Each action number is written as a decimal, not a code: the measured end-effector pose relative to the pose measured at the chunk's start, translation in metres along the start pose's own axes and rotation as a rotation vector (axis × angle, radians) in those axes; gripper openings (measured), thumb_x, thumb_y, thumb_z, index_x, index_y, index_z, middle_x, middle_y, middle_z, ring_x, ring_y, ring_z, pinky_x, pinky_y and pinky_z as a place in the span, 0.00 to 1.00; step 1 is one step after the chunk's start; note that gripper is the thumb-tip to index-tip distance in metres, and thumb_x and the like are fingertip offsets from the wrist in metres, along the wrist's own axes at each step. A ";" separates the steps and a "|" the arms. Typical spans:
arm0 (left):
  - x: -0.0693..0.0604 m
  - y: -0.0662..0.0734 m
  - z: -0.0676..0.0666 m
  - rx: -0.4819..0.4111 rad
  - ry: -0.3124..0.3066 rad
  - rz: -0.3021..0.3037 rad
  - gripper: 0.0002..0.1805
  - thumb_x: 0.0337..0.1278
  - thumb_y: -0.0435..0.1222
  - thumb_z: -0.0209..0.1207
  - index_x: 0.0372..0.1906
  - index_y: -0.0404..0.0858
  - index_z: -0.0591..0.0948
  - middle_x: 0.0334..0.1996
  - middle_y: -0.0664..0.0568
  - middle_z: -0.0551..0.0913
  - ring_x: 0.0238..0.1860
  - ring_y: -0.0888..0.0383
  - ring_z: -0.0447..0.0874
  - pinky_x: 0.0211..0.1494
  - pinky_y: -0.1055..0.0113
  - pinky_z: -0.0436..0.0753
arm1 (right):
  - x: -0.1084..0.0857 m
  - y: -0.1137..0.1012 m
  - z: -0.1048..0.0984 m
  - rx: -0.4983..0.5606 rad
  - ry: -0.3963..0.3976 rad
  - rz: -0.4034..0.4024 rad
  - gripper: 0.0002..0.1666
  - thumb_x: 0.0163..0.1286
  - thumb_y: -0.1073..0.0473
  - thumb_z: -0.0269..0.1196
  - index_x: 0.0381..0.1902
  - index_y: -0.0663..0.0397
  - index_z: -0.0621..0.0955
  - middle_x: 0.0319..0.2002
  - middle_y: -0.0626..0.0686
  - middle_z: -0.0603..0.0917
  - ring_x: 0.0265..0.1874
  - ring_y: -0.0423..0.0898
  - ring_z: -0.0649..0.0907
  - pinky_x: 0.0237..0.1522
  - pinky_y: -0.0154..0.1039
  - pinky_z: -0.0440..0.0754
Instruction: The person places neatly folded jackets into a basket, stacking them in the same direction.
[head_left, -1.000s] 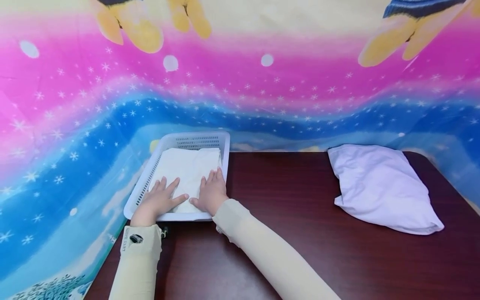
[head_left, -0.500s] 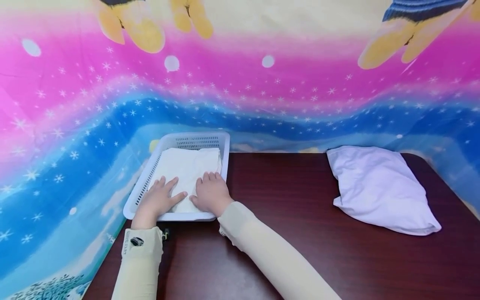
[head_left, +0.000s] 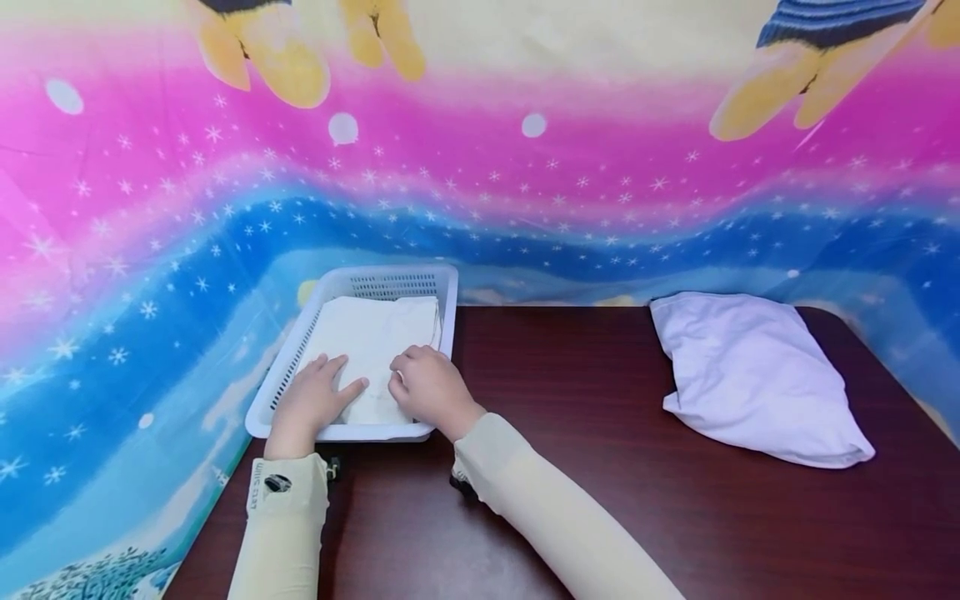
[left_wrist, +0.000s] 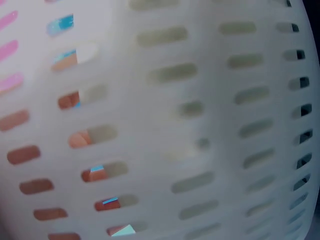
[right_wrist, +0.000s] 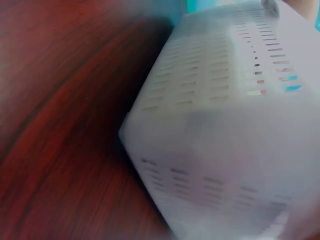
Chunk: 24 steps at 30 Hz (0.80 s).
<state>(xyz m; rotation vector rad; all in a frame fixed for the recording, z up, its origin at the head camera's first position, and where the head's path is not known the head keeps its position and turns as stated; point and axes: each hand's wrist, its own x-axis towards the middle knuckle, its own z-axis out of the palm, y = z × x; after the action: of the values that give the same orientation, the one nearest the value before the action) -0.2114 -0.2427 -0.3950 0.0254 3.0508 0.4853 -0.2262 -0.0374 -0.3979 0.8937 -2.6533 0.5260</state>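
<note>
Inside the white slotted plastic basket [head_left: 367,432] lies a folded white cloth [head_left: 375,329] — the left hand [head_left: 309,402] rests there, thumb spread; the right hand's [head_left: 433,385] fingers curl, pinching or not I cannot tell. Likely smoothing; next calls for a light release.

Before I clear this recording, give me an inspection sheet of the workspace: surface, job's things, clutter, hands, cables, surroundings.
Surface: dark red-brown table, wood-grained, with a sheen near the front.
Job's things: slotted white basket on the table's left side, white cloth lying flat in it.
Clutter: lilac cloth, rumpled, on the right, apart from the basket; it may belong to the job.
Hands: left hand rests on the white cloth, fingers spread; right hand has bent fingers at the cloth, grip unclear.
Cables: nothing seen.
Surroundings: pink-and-blue backdrop with snowflakes, behind the table.
</note>
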 end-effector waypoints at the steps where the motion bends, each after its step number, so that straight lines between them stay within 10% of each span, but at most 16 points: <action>1: 0.000 0.000 0.000 -0.004 0.010 -0.005 0.41 0.72 0.56 0.53 0.75 0.30 0.64 0.74 0.26 0.58 0.74 0.29 0.54 0.73 0.35 0.59 | -0.003 0.002 -0.001 0.017 0.022 -0.020 0.15 0.75 0.56 0.56 0.45 0.52 0.89 0.45 0.49 0.88 0.47 0.46 0.84 0.56 0.39 0.79; 13: -0.006 0.000 0.000 -0.097 0.182 -0.055 0.27 0.75 0.48 0.51 0.66 0.32 0.76 0.60 0.30 0.77 0.60 0.32 0.76 0.61 0.36 0.73 | -0.043 0.027 -0.012 0.189 0.069 -0.341 0.09 0.72 0.61 0.61 0.42 0.53 0.88 0.48 0.52 0.84 0.51 0.47 0.82 0.59 0.39 0.77; 24: -0.015 0.003 0.005 -0.137 0.395 -0.046 0.20 0.74 0.42 0.49 0.53 0.32 0.83 0.48 0.35 0.86 0.47 0.38 0.85 0.51 0.41 0.80 | -0.077 0.050 -0.035 0.293 0.120 -0.355 0.08 0.71 0.64 0.63 0.43 0.53 0.88 0.48 0.50 0.83 0.50 0.46 0.80 0.56 0.38 0.78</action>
<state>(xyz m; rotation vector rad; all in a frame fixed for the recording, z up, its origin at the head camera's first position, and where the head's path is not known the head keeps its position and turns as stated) -0.1965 -0.2389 -0.3977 -0.1651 3.3780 0.7803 -0.1934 0.0546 -0.4081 1.3364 -2.2727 0.8575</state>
